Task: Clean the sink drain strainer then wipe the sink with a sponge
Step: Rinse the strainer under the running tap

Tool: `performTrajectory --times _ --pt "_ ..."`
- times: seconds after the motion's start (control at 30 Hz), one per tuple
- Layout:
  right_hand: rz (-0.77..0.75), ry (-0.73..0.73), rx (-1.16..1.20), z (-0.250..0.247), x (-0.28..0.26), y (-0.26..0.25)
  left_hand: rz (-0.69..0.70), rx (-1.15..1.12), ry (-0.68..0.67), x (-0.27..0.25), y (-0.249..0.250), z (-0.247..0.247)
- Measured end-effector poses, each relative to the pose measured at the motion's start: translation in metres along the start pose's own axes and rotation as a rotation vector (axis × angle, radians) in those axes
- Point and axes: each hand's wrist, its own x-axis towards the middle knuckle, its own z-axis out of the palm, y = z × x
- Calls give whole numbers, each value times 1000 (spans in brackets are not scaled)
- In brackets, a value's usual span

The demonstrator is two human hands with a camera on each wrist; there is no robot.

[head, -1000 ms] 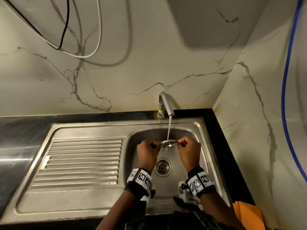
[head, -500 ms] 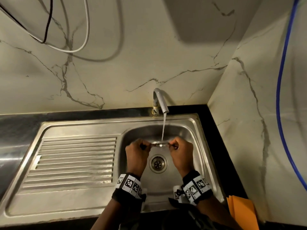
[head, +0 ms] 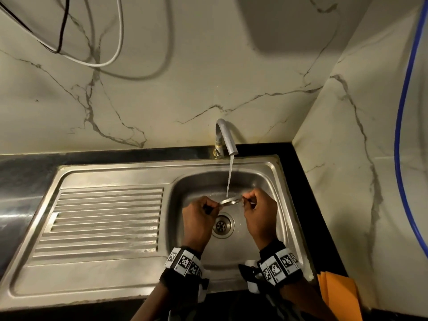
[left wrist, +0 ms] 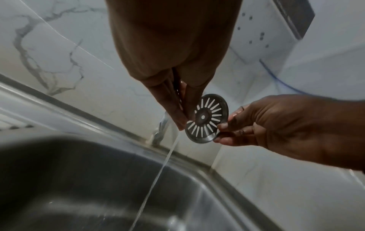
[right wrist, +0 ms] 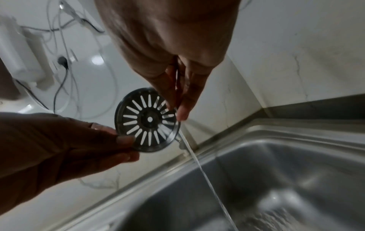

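A round steel drain strainer [head: 230,201] with radial slots is held over the sink bowl, under the thin water stream [head: 230,179] from the tap [head: 225,137]. My left hand [head: 216,205] pinches its left edge and my right hand [head: 245,200] pinches its right edge. In the left wrist view the strainer [left wrist: 206,118] shows its slotted face between my left hand [left wrist: 183,123] and right hand [left wrist: 221,132]. From the right wrist the strainer [right wrist: 147,120] sits between right hand [right wrist: 177,112] and left hand [right wrist: 126,140], and water [right wrist: 199,165] runs off its edge. No sponge is in view.
The open drain [head: 222,225] lies in the bowl just below the hands. A ribbed drainboard [head: 104,216] fills the sink's left half. Marble walls close in behind and on the right, with cables [head: 111,59] hanging above. An orange sheet [head: 338,295] lies at the counter's front right.
Both hands keep pinching the strainer under the running tap. Its tilt has shifted slightly between frames, and the head view has moved a little.
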Motion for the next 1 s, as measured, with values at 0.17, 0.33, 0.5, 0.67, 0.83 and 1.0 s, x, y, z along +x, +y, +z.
performTrajectory --times 0.17,0.33,0.5,0.67,0.83,1.0 --pt "31 20 -4 4 -4 1 -30 30 -60 -1 -5 5" --pt "102 -18 15 16 2 17 -97 26 -51 7 -13 14" --pt "326 -81 65 41 0 42 -201 91 -153 22 -29 27" --pt "643 -320 45 75 2 77 -445 135 -278 48 -55 49" --pt "770 -522 -93 110 1 106 -518 247 -441 70 -90 81" --pt "829 -581 -188 131 9 116 -519 360 -545 82 -129 110"
